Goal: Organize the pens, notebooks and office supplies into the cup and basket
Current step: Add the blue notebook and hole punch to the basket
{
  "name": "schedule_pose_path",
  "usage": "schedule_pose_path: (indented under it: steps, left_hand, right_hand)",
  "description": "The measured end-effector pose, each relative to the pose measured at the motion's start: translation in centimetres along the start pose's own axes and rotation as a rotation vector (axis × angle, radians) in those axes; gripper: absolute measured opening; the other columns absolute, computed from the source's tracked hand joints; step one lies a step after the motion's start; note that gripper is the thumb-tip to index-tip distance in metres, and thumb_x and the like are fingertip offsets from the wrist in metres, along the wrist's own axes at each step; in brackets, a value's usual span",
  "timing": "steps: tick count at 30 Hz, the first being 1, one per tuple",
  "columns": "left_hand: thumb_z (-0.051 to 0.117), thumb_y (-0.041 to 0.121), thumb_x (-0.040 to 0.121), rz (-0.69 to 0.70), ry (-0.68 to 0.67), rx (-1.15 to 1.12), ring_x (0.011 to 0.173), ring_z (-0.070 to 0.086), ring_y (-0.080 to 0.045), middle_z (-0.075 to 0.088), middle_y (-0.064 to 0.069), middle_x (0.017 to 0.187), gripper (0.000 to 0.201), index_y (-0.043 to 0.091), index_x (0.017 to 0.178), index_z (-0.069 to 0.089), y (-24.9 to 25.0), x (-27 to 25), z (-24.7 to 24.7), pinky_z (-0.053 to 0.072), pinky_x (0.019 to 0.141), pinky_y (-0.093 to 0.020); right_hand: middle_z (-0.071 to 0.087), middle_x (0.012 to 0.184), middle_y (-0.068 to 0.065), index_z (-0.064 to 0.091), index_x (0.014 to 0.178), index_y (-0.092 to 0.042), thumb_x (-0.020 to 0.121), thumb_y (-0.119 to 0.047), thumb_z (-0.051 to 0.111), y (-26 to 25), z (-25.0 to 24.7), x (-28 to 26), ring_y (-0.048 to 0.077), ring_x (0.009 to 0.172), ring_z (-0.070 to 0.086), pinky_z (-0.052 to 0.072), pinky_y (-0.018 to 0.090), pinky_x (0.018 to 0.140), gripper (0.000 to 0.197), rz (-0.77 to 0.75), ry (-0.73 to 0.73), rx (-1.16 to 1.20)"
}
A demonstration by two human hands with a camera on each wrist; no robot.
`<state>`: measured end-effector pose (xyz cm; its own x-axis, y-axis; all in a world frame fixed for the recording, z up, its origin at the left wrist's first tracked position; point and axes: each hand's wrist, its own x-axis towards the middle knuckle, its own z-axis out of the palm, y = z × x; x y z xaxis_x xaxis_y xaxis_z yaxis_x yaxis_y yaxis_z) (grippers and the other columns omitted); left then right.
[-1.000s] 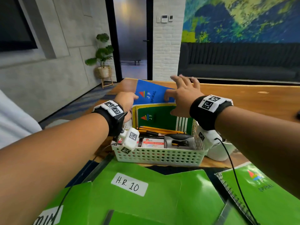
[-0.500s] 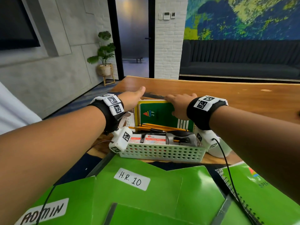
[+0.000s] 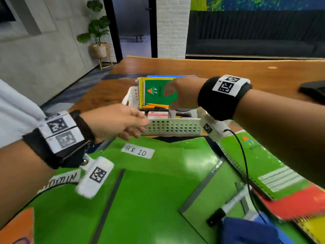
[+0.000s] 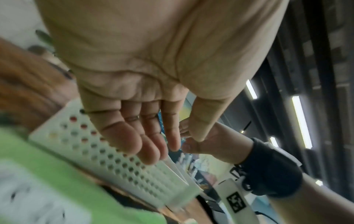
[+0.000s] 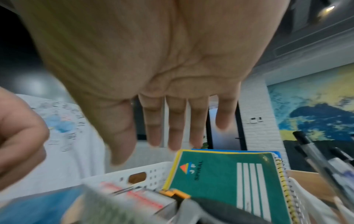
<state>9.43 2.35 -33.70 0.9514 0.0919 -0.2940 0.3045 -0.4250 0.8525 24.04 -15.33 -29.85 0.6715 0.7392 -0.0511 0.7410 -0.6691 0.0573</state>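
A white perforated basket [image 3: 174, 127] stands on the wooden table. It holds upright spiral notebooks, a dark green one [image 3: 154, 92] in front and a blue one [image 3: 158, 76] behind, plus pencils [image 3: 154, 105], small boxes [image 3: 157, 115] and a stapler [image 3: 182, 114]. My left hand [image 3: 123, 121] hovers empty at the basket's near left corner, fingers loosely extended [image 4: 149, 142]. My right hand [image 3: 179, 94] hangs over the basket, fingers straight, holding nothing [image 5: 172, 125]. The green notebook [image 5: 229, 178] shows below those fingers. Pens [image 5: 321, 159] stand at the right in the right wrist view.
Green folders [image 3: 149, 182] labelled "H.R. 10" and "ADMIN" lie in front of the basket. A light green spiral notebook [image 3: 255, 161], a red one [image 3: 295, 203] and a yellow one [image 3: 314, 226] lie at the right. A marker [image 3: 226, 206] rests on a folder. A dark object [image 3: 314, 88] sits far right.
The blue notebook went down into the basket behind the green one. Both hands let go and pulled back toward me, the left one down to the basket's near corner.
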Motion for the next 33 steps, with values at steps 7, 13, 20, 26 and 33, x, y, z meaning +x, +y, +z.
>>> schedule_pose_path:
  steps: [7,13,20,26,33]
  left_hand:
    - [0.092,0.056,0.049,-0.017,-0.279,-0.431,0.078,0.066,-0.021,0.071,-0.011,0.096,0.07,0.011,0.1,0.074,-4.6,-7.3,7.7,0.051,0.059,-0.026]
    - [0.06,0.024,0.09,-0.127,-0.197,-0.892,0.074,0.063,-0.02,0.067,-0.009,0.091,0.023,0.01,0.107,0.067,-6.6,-8.7,11.9,0.052,0.058,-0.028]
    - [0.055,0.016,0.093,-0.074,-0.069,-1.112,0.078,0.064,-0.024,0.066,-0.014,0.092,0.032,0.004,0.122,0.058,-8.0,-9.2,13.1,0.056,0.062,-0.031]
    - [0.073,0.021,0.087,-0.013,-0.16,-1.114,0.092,0.065,-0.034,0.064,-0.025,0.114,0.056,0.002,0.136,0.054,-8.3,-9.3,13.0,0.058,0.07,-0.038]
    - [0.074,0.023,0.081,0.097,0.018,-0.848,0.085,0.069,-0.027,0.071,-0.015,0.108,0.057,0.033,0.134,0.055,-5.7,-8.1,13.1,0.057,0.07,-0.038]
  right_hand:
    - [0.07,0.1,-0.011,0.07,0.101,-0.024,0.076,-0.049,0.08,-3.4,1.1,-14.3,0.011,0.084,0.064,0.054,0.029,0.08,0.037,-0.202,-0.408,0.079]
    - [0.07,0.101,-0.004,0.063,0.103,-0.026,0.062,-0.062,0.083,-2.8,4.1,-21.8,0.022,0.089,0.064,0.053,0.032,0.078,0.058,-0.092,-0.642,-0.087]
    - [0.064,0.098,0.003,0.054,0.096,-0.024,0.086,-0.025,0.06,-2.8,6.4,-23.6,0.028,0.09,0.059,0.05,0.034,0.074,0.012,-0.089,-0.585,-0.074]
    - [0.048,0.071,-0.006,0.046,0.081,-0.023,0.085,-0.04,0.065,-3.3,4.2,-20.7,0.021,0.071,0.048,0.034,0.028,0.054,0.025,-0.066,-0.247,0.167]
    - [0.067,0.084,-0.005,0.06,0.088,-0.021,0.075,-0.052,0.079,-5.3,6.8,-16.7,0.014,0.07,0.062,0.051,0.03,0.063,0.04,0.031,-0.019,0.782]
